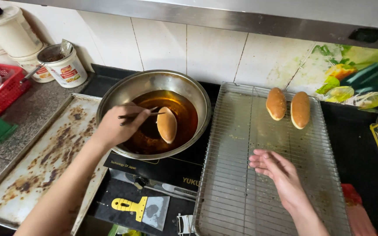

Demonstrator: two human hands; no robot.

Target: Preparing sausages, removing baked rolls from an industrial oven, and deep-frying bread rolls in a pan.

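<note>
The left hand (112, 126) grips dark chopsticks (138, 115) against a golden oblong bun (167, 124) in a round steel pan of brown oil (154, 85) (two more drain nearby); the right hand (276, 172) hovers open over the wire rack (250, 196).

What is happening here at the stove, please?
A person is frying buns. The left hand holds chopsticks against a golden bun in the oil of a metal pan. The right hand hovers open and empty above a wire rack, where two fried buns lie at the far end. A stained tray lies left of the pan.
</note>
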